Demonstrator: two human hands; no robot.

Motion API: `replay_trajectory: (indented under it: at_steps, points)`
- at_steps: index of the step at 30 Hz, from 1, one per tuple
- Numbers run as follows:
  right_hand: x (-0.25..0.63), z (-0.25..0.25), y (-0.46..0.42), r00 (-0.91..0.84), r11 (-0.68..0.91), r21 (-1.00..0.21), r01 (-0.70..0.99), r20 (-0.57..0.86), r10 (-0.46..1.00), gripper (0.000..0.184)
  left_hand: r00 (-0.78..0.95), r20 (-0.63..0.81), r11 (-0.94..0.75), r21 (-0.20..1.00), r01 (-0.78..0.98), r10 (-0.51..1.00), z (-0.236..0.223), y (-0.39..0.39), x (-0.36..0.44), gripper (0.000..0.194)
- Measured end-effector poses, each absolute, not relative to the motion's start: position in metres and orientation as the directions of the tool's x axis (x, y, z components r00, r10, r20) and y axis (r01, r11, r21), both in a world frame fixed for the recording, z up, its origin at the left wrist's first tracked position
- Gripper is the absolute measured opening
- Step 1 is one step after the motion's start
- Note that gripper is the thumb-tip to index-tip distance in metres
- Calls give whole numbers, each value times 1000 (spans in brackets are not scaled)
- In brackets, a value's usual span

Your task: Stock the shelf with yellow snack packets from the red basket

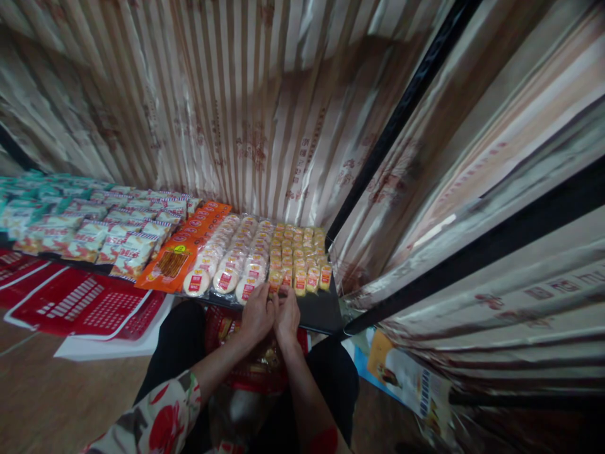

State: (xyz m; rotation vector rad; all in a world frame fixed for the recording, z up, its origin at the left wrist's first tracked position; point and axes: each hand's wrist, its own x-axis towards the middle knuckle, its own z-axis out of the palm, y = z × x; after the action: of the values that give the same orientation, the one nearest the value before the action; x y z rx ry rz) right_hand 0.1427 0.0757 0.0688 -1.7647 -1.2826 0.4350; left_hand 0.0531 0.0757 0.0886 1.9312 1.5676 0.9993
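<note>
Small yellow snack packets with red labels stand in rows at the right end of a black shelf. At the front of these rows, my left hand has its fingers curled round the edge of a yellow packet. My right hand is close beside it, fingers bent and pinching at the neighbouring front packet. The fingertips of both hands partly cover these packets. Left of them lie rows of round, pale wrapped crackers with red labels.
An orange snack bag, white snack bags and teal bags fill the shelf leftward. A red basket with wrapped packets sits between the knees. Black posts and striped curtain enclose the back and right.
</note>
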Motion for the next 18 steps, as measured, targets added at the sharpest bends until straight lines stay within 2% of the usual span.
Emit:
replay_trajectory:
  at_steps: [5, 18]
  points:
    - [143, 69, 76, 384, -80, -815, 574, 182, 905, 30, 131, 242, -261, 651, 713, 962, 102, 76, 51, 34]
    - [140, 60, 74, 349, 19, -838, 545, 247, 904, 38, 127, 248, -255, 598, 760, 960, 99, 84, 52, 36]
